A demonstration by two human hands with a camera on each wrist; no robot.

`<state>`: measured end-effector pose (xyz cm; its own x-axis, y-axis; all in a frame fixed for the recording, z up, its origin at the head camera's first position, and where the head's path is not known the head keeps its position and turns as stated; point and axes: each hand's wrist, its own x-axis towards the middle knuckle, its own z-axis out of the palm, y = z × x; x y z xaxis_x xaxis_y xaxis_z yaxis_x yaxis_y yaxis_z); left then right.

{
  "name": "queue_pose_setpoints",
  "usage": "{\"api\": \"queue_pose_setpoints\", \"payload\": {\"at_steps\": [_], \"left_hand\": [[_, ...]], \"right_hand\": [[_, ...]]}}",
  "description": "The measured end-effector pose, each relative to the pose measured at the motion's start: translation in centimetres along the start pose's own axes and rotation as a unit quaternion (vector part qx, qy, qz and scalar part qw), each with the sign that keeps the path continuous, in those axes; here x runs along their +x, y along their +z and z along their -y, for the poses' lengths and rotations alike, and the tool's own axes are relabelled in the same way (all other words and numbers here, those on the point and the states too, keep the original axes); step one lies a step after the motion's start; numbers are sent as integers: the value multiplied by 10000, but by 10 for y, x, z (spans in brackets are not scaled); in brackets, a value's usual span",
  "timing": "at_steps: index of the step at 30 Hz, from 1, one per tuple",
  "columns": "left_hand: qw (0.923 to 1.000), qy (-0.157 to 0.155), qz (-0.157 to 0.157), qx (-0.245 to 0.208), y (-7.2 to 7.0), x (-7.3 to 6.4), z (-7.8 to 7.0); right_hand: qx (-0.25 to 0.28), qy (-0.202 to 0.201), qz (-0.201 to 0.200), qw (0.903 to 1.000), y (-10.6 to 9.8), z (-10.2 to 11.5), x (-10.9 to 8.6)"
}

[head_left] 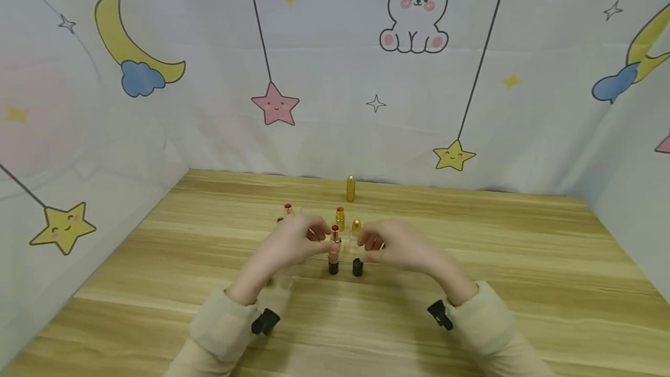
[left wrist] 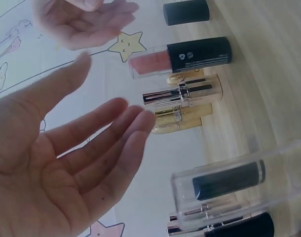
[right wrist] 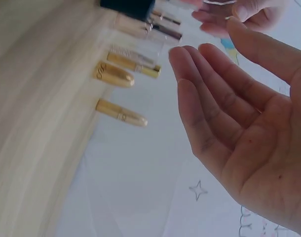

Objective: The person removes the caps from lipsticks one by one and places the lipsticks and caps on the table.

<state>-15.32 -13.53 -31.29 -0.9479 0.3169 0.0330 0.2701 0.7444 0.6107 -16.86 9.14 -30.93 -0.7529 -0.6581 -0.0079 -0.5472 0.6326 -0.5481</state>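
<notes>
A lipstick [left wrist: 202,54] with a black base and a pink bullet inside a clear cover stands upright on the table, between my hands in the head view. Just right of it stands a short black cap [head_left: 357,267]. My left hand [head_left: 295,239] hovers left of the lipstick, its thumb overlapping it in the head view; the left wrist view shows the loose fingers apart from it. Above and right of the black cap is my right hand [head_left: 395,243], palm inward, fingers loosely bent, nothing in it. A rose-gold tube [left wrist: 185,94] with a red top stands close behind the lipstick.
Several gold tubes stand farther back, including a bullet-shaped one [head_left: 350,188] near the table's far edge. Left of my left hand, a clear piece [left wrist: 177,197] overlaps a dark tube [left wrist: 229,180] in the left wrist view. A printed cloth [head_left: 335,144] hangs behind the table.
</notes>
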Motion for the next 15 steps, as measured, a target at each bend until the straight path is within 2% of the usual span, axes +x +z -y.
{"api": "queue_pose_setpoints", "payload": {"at_steps": [4, 7, 15], "left_hand": [[9986, -145, -472, -189, -1, 8, 0], [9966, -307, -698, -308, -1, 14, 0], [9932, -494, -943, -476, -7, 31, 4]], "right_hand": [[225, 179, -344, 9990, -12, -11, 1], [401, 288, -615, 9969, -17, -19, 6], [825, 657, -969, 9897, -30, -39, 27]]}}
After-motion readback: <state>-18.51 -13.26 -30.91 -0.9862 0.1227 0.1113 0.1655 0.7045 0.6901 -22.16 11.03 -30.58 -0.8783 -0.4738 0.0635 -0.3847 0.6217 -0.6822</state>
